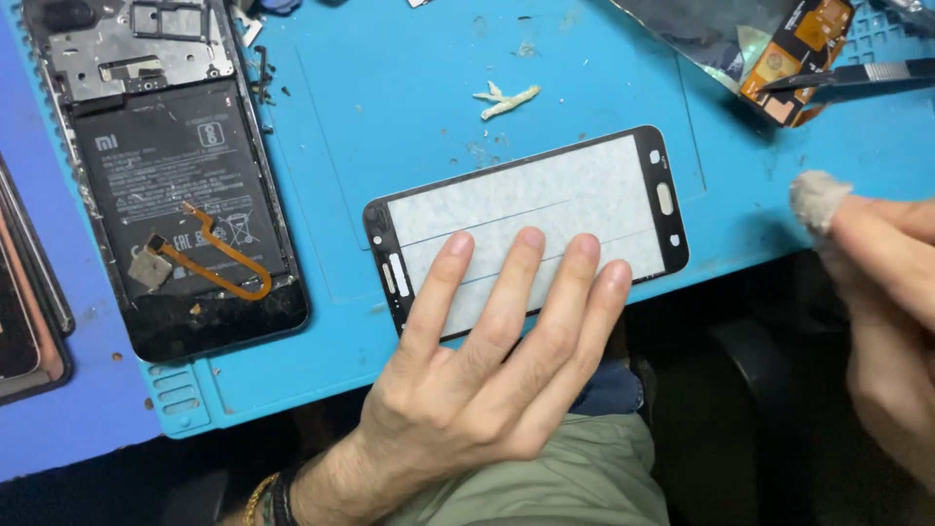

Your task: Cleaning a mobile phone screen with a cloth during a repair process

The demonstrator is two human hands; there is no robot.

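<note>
Item: black-bordered rectangular phone front glass (545, 209), mat centre, overhanging the blue silicone work mat (390, 88) edge. Left hand (487, 360), fingers splayed flat, pins it. Right hand (891, 282), three o'clock, pinches grey cloth wad (816, 198). Risk: uneven pressure could crack the glass.

The left hand (497, 360) is laid flat, palm down, with four fingers (506, 292) stretched forward and slightly spread; a bracelet is worn at its wrist. The right hand (881, 292) is raised at the right edge, partly cut off and blurred, its fingertips (852, 219) pinched together.
</note>
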